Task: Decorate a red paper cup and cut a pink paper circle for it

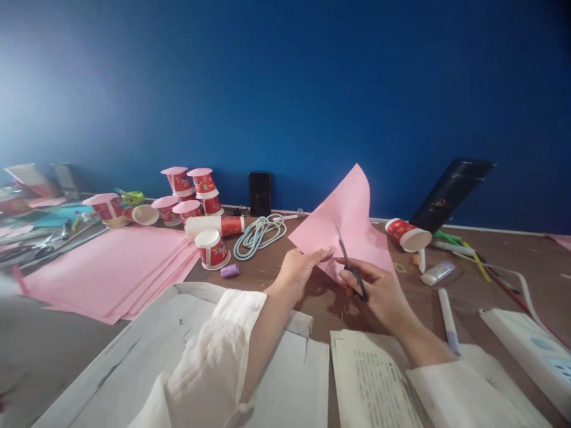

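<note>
A sheet of pink paper [352, 202] stands tilted up above the table in front of me. My left hand [301, 270] pinches its lower left part, thumb on top. In my right hand [377, 288] is a pair of scissors [341, 244] with black handles, my fingers closed round the loops. The blades point up and away, against the face of the paper near its middle. Whether they have cut into it I cannot tell. The fingertips of both hands come close together at the paper's lower edge.
A stack of pink sheets [111, 267] lies at left. Behind it stand red paper cups [203, 181] with pink tops. A coiled cable [259, 238], a purple cap [229, 271] and a tipped cup [408, 235] surround the paper. A power strip [526, 342] lies at right, printed pages [375, 374] in front.
</note>
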Demonstrator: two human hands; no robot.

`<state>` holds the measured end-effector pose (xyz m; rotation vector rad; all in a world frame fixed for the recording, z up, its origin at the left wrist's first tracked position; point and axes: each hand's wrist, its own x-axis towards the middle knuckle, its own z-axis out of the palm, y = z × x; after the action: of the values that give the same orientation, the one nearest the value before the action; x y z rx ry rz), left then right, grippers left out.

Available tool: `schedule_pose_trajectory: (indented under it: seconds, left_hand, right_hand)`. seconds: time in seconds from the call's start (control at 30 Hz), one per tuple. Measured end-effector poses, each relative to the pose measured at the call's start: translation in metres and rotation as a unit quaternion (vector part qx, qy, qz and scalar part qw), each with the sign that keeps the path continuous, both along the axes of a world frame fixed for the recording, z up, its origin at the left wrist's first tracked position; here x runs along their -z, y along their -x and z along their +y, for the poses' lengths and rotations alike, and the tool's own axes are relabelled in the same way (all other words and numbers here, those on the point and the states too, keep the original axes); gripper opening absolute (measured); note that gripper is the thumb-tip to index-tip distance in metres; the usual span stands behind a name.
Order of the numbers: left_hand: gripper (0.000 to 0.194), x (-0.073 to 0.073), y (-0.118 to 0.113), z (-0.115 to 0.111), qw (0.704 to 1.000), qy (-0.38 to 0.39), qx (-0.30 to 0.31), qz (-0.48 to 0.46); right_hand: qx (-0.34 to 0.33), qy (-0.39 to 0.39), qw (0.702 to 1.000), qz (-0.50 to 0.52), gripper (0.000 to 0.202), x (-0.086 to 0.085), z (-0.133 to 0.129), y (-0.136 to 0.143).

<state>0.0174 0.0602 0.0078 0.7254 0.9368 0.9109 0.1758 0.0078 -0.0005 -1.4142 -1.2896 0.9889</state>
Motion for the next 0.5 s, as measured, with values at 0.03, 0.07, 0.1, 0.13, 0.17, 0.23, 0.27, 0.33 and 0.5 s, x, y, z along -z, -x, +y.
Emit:
schedule_pose_trajectory:
  seconds: [0.03,0.07,0.1,0.13,0.17,0.23,0.27,0.33,0.5]
  left_hand:
    - [0.047,-0.0011,-0.0002,0.0,1.0,-0.001,-0.002,0.02]
    - [0.047,-0.0017,-0.0004,0.0,0.999,-0.004,-0.005,0.034]
    - [0.047,-0.0018,-0.0004,0.0,0.999,-0.009,-0.008,0.036]
    - [0.046,-0.0017,-0.0004,0.0,0.999,-0.015,-0.01,0.035]
    - [0.046,-0.0013,-0.0004,-0.0001,0.999,-0.022,-0.012,0.034]
    - [0.046,-0.0005,-0.0003,-0.0006,0.999,-0.029,-0.008,0.04]
    - [0.046,-0.0004,-0.0003,-0.001,0.998,-0.029,-0.005,0.046]
    - [0.046,-0.0012,-0.0009,-0.0024,0.998,-0.026,-0.005,0.059]
    - [0.042,-0.0065,-0.0031,-0.0067,0.999,-0.025,-0.019,0.038]
  right_hand:
    - [0.0,-0.002,1.0,-0.004,0.058,-0.0014,-0.0004,0.0003]
    - [-0.001,-0.003,1.0,-0.005,0.057,-0.0024,-0.0005,0.0004]
    - [-0.002,-0.002,1.0,-0.004,0.057,-0.0028,-0.0003,0.0004]
    - [-0.003,-0.001,1.0,-0.002,0.057,-0.0028,0.0,0.0003]
    - [-0.003,0.0,1.0,0.0,0.057,-0.0024,0.0004,0.0001]
    - [-0.003,-0.003,1.0,0.003,0.056,-0.0013,0.0013,-0.0001]
    - [-0.002,-0.006,1.0,0.005,0.055,-0.0007,0.0017,-0.0001]
    - [-0.003,-0.011,1.0,0.011,0.055,-0.0001,0.0022,0.0003]
    - [0.004,-0.012,1.0,-0.003,0.056,0.0001,0.0018,0.0022]
